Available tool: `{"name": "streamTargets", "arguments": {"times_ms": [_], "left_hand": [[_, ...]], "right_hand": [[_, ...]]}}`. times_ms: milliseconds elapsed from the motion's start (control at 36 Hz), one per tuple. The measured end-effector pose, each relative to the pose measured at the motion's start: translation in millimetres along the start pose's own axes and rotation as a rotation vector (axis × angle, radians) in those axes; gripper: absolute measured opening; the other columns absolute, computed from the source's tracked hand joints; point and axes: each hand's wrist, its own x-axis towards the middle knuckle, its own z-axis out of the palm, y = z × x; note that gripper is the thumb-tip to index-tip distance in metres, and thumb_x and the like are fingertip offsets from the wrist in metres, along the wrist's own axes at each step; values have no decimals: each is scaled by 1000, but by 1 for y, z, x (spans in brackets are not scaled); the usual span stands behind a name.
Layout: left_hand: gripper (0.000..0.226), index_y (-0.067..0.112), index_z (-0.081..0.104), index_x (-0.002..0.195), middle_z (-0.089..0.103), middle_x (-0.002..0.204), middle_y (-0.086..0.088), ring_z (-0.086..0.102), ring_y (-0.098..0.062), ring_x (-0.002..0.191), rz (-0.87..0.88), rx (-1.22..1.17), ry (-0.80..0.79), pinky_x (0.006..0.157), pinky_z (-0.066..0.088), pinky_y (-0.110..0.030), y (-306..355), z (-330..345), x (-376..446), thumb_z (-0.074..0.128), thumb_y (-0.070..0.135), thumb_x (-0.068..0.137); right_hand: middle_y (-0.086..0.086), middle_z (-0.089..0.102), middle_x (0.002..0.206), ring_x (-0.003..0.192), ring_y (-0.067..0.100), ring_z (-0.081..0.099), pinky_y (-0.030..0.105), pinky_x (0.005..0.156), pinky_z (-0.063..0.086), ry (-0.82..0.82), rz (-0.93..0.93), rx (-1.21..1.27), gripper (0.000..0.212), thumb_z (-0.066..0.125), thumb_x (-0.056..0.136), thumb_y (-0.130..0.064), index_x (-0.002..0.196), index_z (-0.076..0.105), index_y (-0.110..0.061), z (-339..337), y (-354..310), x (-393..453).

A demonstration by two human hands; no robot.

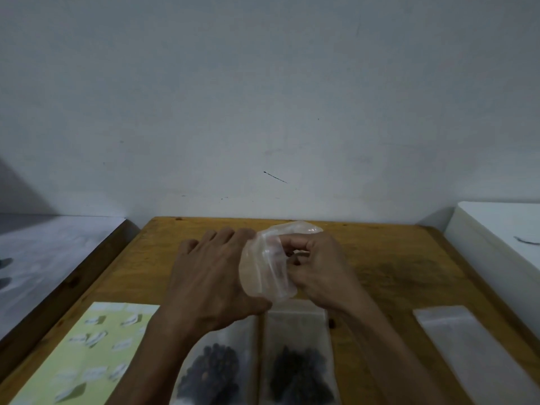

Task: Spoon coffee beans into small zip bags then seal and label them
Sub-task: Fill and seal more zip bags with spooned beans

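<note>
Above the middle of the wooden table (pixel 394 258), both hands hold up a clear, empty zip bag (pixel 264 267). My left hand (pixel 216 276) grips its left side, thumb under the lower edge. My right hand (pixel 315 267) has its fingers curled into the bag's open mouth. Below the hands lie two zip bags with dark coffee beans, one on the left (pixel 213 372) and one on the right (pixel 301 369). A yellow-green label sheet (pixel 87 355) with white stickers lies at the front left.
A stack of empty clear bags (pixel 467 343) lies at the front right. A white box (pixel 502 238) stands off the table's right edge. A pale surface (pixel 43 258) sits to the left. A grey wall rises right behind the table.
</note>
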Motion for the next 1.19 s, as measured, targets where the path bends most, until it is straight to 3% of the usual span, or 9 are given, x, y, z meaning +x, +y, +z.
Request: {"name": "streamTargets", "arguments": {"times_ms": [139, 417, 500, 667, 806, 917, 1083, 1139, 1194], "left_hand": [[123, 39, 20, 147, 42, 140, 16, 44, -12, 123, -25, -87, -147, 102, 37, -38, 3, 4, 5, 66, 89, 44], [92, 32, 56, 127, 63, 120, 13, 59, -9, 99, -42, -325, -4, 81, 55, -37, -4, 25, 9, 68, 77, 48], [94, 32, 56, 128, 63, 119, 13, 58, -9, 97, -54, -374, -14, 78, 55, -34, -10, 28, 12, 74, 76, 47], [108, 29, 52, 133, 61, 121, 10, 56, -11, 97, -164, -404, -47, 75, 51, -29, -30, 32, 18, 76, 80, 41], [105, 28, 51, 134, 60, 122, 9, 56, -11, 99, -190, -398, -212, 71, 44, -22, -34, 40, 30, 91, 60, 42], [112, 29, 46, 139, 54, 129, 10, 52, -13, 106, -200, -394, -259, 81, 48, -28, -28, 45, 39, 94, 57, 41], [112, 32, 39, 142, 43, 137, 12, 41, -9, 110, -167, -384, -339, 86, 43, -28, -21, 49, 50, 95, 52, 47], [111, 32, 37, 144, 43, 142, 9, 39, -9, 110, -163, -365, -375, 85, 42, -26, -18, 51, 53, 94, 49, 50], [111, 31, 36, 145, 43, 144, 7, 40, -10, 110, -163, -349, -392, 86, 43, -26, -16, 53, 54, 94, 49, 51]], "right_hand": [[-13, 75, 103, 91, 1, 69, 17, 75, 57, -73, 3, 7, 45, 71, 82, 8, 116, 76, -22, -5, 0, 2], [-18, 66, 95, 77, -23, 56, -2, 66, 41, 10, 2, -261, 31, 70, 86, -5, 112, 77, -21, -6, 6, 4], [-20, 70, 91, 81, -11, 63, 3, 66, 44, 119, 5, -258, 18, 74, 87, -15, 101, 79, -25, -15, 7, 3], [-3, 62, 129, 110, 14, 59, 31, 86, 50, 154, 396, -705, 46, 66, 90, -49, 129, 61, -24, -43, 37, -6], [-3, 65, 106, 81, 9, 61, 24, 58, 47, 100, 637, -470, 52, 69, 88, -51, 127, 58, -19, -42, 55, -12], [-1, 72, 72, 61, 11, 68, 32, 59, 59, 318, 597, -145, 11, 75, 89, -27, 82, 68, -22, -36, 63, -13], [-1, 73, 68, 56, 11, 66, 29, 56, 58, 496, 515, 160, 9, 73, 90, -23, 99, 75, -22, -20, 62, 2], [-5, 71, 72, 61, 12, 65, 33, 61, 60, 492, 422, 33, 14, 66, 95, -24, 108, 74, -25, -15, 64, 3], [-6, 68, 77, 64, 7, 59, 14, 63, 53, 500, 182, -265, 18, 62, 98, -21, 110, 74, -19, -12, 66, -1]]}}
